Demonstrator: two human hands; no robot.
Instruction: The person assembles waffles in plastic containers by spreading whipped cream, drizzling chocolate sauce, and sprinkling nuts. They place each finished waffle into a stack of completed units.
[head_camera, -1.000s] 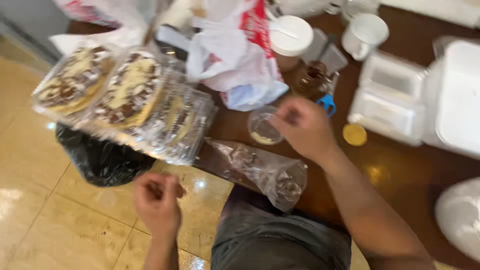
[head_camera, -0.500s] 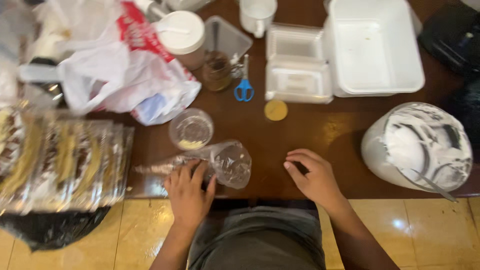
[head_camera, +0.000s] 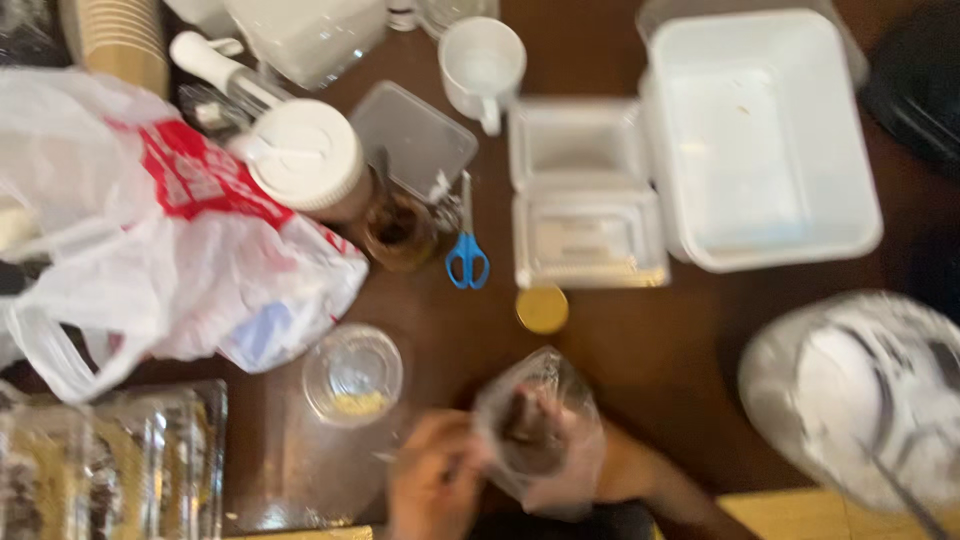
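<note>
A clear plastic bag (head_camera: 540, 400) with something dark brown inside is lifted just above the near edge of the brown table (head_camera: 650, 360). My right hand (head_camera: 612, 468) grips it from the right, partly seen through the plastic. My left hand (head_camera: 432, 480) pinches the bag's left side with curled fingers. Both hands are blurred by motion. A small clear glass bowl (head_camera: 352, 372) with yellowish bits stands just left of them, and a round yellow lid (head_camera: 541, 309) lies beyond the bag.
Blue scissors (head_camera: 467, 262), a brown jar (head_camera: 398, 232), a white-lidded cup (head_camera: 300, 155), a white mug (head_camera: 482, 62) and white foam boxes (head_camera: 585, 190) fill the back. A white-and-red plastic bag (head_camera: 170, 250) lies left, wrapped food packs (head_camera: 100, 470) near left, a white-coated bowl (head_camera: 860, 400) right.
The bag was lying on the table under my left hand; now both hands have it raised. My right hand moved left from the table onto the bag. The view shifted up and right.
</note>
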